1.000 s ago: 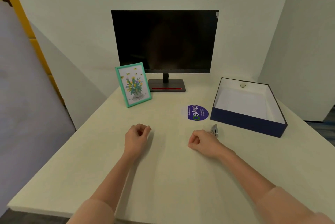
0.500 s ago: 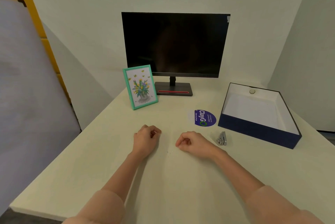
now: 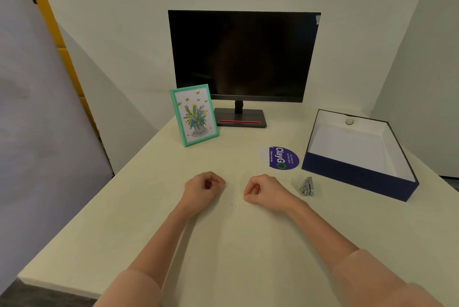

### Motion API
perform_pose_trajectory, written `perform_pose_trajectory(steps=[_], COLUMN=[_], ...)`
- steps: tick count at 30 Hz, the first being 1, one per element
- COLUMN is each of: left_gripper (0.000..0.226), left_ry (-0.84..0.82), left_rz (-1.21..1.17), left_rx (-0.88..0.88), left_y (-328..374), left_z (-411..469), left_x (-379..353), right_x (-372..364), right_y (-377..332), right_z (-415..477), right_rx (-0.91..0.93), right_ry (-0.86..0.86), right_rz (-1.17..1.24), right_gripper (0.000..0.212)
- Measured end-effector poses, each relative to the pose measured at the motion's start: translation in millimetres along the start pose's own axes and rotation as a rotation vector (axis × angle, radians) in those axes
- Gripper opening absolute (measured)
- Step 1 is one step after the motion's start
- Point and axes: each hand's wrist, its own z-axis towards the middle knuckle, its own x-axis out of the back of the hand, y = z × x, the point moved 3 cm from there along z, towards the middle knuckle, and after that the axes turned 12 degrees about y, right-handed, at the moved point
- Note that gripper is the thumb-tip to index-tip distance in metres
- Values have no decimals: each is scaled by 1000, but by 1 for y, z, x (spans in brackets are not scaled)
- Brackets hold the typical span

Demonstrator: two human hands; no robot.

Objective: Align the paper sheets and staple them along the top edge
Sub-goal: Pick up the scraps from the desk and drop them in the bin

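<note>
Head view showed right hand (image 3: 267, 188) moved leftward from the stapler (image 3: 307, 186) toward left hand (image 3: 202, 186), both fingers curled empty on the bench (image 3: 248, 244), so work not begun.

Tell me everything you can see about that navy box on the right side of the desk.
The box is a shallow, open rectangular tray, seemingly of cardboard, navy outside and white inside. No lid shows. Its far inner wall bears a small round disc. The white floor looks bare, though paper lying flat there would be hard to tell apart. It sits flat on the desk, turned slightly askew. A stapler lies just before its near left corner, not touching it. Neither hand touches it.
</note>
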Motion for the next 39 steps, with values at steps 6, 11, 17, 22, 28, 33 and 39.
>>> perform_pose_trajectory(steps=[6, 11, 17, 22, 28, 33, 39], left_gripper=[17, 16, 20, 21, 16, 12, 19], left_ry=[40, -5, -56, -62, -86, -132, -106], left_rz=[-122, -103, -90, -62, -56, -16, 79], left_rx=[44, 41, 24, 13, -7, -10, 28], left_y=[3, 2, 2, 1, 1, 3, 9], left_z=[-3, -1, 0, 1, 1, 2, 3], left_x=[4, 4, 4, 4, 5, 5, 0], right_x=[4, 8, 4, 6, 8, 7, 3], right_y=[-3, -7, -11, -18, -18, -19, -20], right_z=[4, 8, 10, 17, 22, 23, 23], right_rx=[-21, -48, -24, -45, -63, -52, -72], right_ry=[-148, -253, -274, -336, -364, -359, -431], right_rz=[-73, -84, -136, -134, -121, -113, -181], right_gripper=[4, 6, 11, 17, 20, 15, 15])
